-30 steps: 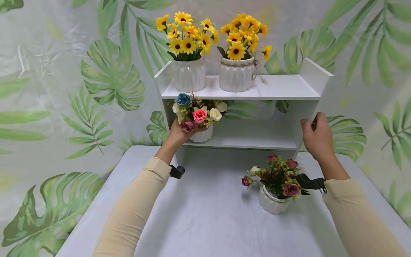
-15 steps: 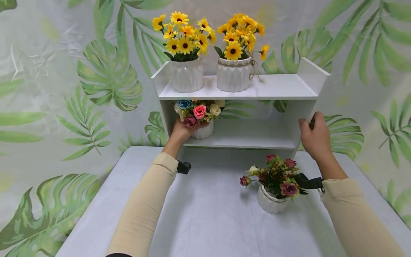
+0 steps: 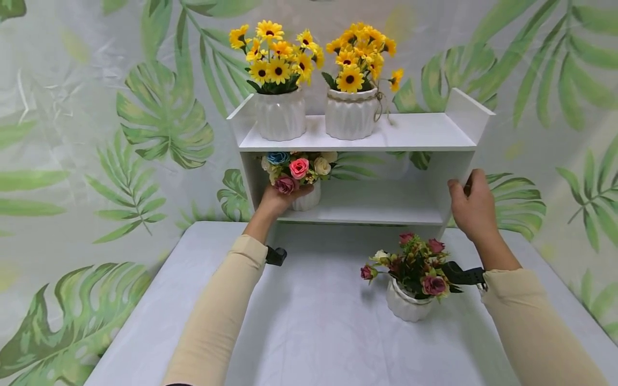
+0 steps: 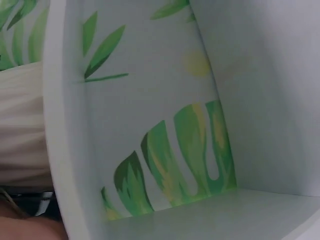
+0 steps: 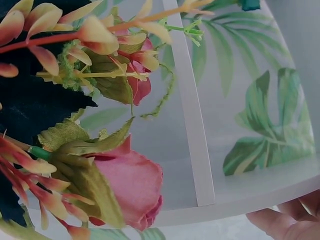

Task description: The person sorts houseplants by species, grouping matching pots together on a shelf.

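My left hand point(image 3: 278, 200) holds a white flowerpot point(image 3: 310, 197) of mixed artificial roses point(image 3: 299, 168) from its left front. This pot stands at the left end of the middle board of a white shelf unit point(image 3: 381, 200), under the top board. Part of the pot is hidden by the hand. With thumb and fingers my right hand point(image 3: 473, 206) grips the unit's right side panel point(image 3: 451, 170); some of its fingers point(image 5: 300, 215) show at the panel's edge in the right wrist view. Below, a white pot of dusky pink roses point(image 3: 410, 305) stands on the table near my right wrist.
Two white pots of yellow daisies, a left one point(image 3: 281, 118) and a right one point(image 3: 351, 118), stand on the top board. A pale cloth point(image 3: 314, 321) covers the table. Behind hangs a leaf-patterned backdrop point(image 3: 164, 112).
The left hand has moved the mixed-rose pot slightly back into the shelf, its blooms now under the top board. The right hand keeps its grip on the panel.
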Demonstrator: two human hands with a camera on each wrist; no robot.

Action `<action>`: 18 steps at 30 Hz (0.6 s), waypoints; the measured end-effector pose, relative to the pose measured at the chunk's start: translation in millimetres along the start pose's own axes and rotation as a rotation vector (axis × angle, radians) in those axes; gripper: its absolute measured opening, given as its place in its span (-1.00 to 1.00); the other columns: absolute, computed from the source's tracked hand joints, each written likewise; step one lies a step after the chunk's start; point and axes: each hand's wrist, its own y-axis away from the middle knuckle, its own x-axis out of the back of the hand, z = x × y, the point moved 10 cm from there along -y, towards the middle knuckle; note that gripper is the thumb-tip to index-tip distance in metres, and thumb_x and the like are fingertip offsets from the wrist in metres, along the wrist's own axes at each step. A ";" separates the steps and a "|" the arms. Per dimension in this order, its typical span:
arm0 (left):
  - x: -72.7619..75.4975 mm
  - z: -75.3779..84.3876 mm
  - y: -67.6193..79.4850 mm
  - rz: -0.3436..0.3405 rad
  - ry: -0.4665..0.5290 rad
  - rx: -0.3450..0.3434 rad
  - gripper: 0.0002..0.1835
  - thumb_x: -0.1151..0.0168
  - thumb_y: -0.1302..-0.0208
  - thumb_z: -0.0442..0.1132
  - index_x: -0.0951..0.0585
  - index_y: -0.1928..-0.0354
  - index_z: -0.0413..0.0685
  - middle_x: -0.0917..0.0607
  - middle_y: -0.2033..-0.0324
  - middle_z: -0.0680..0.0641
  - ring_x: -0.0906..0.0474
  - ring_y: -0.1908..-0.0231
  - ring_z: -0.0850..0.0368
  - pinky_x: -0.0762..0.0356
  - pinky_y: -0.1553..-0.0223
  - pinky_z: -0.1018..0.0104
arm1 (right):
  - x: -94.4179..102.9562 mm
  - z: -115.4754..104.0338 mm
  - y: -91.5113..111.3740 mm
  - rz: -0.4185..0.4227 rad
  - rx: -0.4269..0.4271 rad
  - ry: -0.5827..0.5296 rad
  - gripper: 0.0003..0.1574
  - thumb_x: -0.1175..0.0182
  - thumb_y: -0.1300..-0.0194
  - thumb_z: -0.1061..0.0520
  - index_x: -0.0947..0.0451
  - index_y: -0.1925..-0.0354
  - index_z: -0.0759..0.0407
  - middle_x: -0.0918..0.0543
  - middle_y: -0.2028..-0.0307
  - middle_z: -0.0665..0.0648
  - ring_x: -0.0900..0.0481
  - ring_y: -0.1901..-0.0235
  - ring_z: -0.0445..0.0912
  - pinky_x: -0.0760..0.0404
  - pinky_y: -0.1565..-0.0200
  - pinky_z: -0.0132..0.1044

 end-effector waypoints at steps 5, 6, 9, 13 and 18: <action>1.1 -1.0 15.0 0.030 -0.080 0.004 -0.26 -0.46 -0.15 -0.07 -0.35 -0.33 -0.04 -0.46 -0.30 -0.14 -0.39 -0.29 -0.02 -0.37 -0.34 0.05 | -0.2 1.8 -0.8 0.006 -0.007 0.007 -0.27 0.27 -0.55 -0.13 -0.02 -0.39 0.38 -0.29 -0.30 0.55 -0.36 -0.25 0.46 -0.41 -0.11 0.47; 0.4 -1.5 18.9 0.035 -0.106 0.006 -0.29 -0.46 -0.14 -0.06 -0.38 -0.29 -0.05 -0.47 -0.29 -0.15 -0.39 -0.29 -0.03 -0.37 -0.33 0.04 | 0.4 2.3 -1.2 0.009 -0.009 0.012 -0.26 0.27 -0.55 -0.14 -0.02 -0.40 0.37 -0.29 -0.30 0.55 -0.36 -0.25 0.46 -0.41 -0.11 0.46; -1.4 -2.7 32.0 0.052 -0.194 -0.011 -0.25 -0.45 -0.14 -0.05 -0.34 -0.32 -0.09 -0.43 -0.32 -0.19 -0.35 -0.35 -0.08 -0.35 -0.36 -0.01 | 0.6 2.9 -1.7 0.007 -0.013 0.013 -0.26 0.27 -0.55 -0.14 -0.02 -0.40 0.36 -0.29 -0.31 0.54 -0.36 -0.25 0.45 -0.41 -0.13 0.46; -0.6 0.7 54.1 0.125 -0.289 -0.113 0.00 -0.41 -0.16 -0.09 -0.04 -0.52 -0.13 -0.22 -0.48 -0.23 -0.14 -0.50 -0.14 -0.18 -0.48 -0.08 | 0.0 4.1 -0.5 -0.002 -0.016 0.003 -0.26 0.27 -0.55 -0.15 -0.02 -0.40 0.36 -0.29 -0.30 0.53 -0.37 -0.25 0.44 -0.41 -0.12 0.46; 8.9 5.8 90.7 0.304 -0.161 -0.229 -0.17 -0.32 -0.26 -0.19 -0.14 -0.48 -0.18 -0.28 -0.43 -0.21 -0.39 -0.34 -0.12 -0.40 -0.34 -0.04 | -1.0 3.7 -1.1 -0.007 -0.009 0.006 -0.26 0.27 -0.55 -0.15 -0.02 -0.40 0.36 -0.30 -0.29 0.53 -0.37 -0.23 0.43 -0.42 -0.11 0.46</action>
